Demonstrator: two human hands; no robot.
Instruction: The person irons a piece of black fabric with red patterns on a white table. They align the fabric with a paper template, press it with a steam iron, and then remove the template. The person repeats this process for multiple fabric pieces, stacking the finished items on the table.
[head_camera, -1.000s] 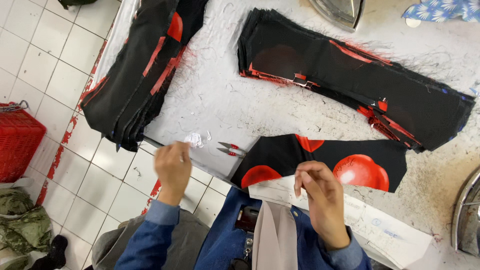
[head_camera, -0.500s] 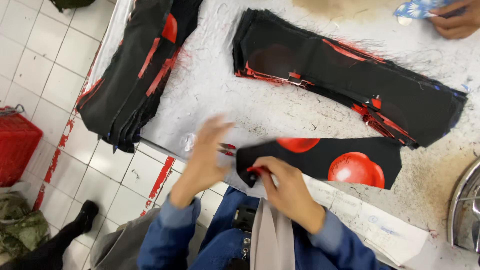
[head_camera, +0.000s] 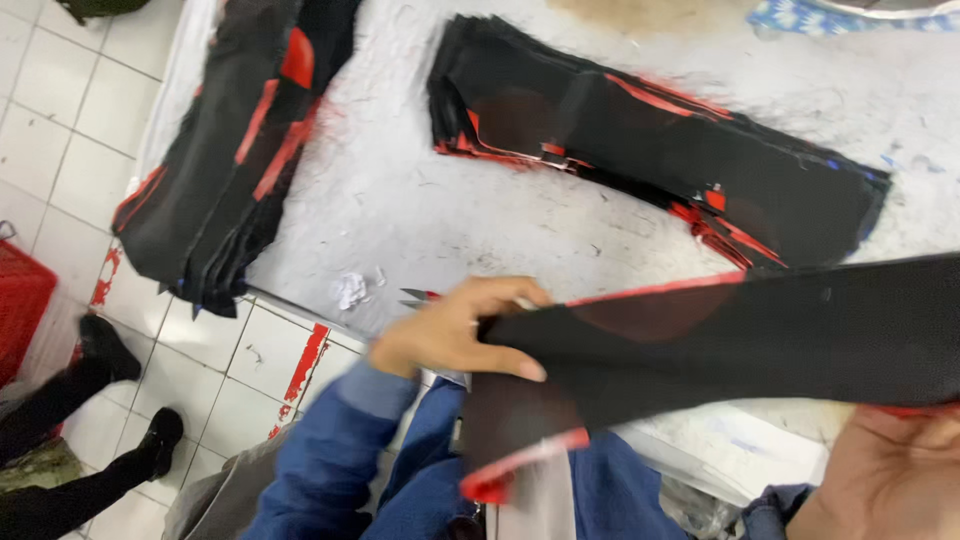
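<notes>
While the left hand (head_camera: 455, 335) closes its fingers on the near-left end of the black-and-red cloth strip (head_camera: 740, 340) over the surface (head_camera: 400, 200), the right hand (head_camera: 885, 480) supports it, grip unclear; soft, light, best pinched at edges.

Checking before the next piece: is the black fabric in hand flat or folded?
Folded: the black fabric piece doubles under at the left hand, red edge below.

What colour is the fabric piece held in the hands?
The fabric piece is black with a red edge, seen in the head view.
</notes>
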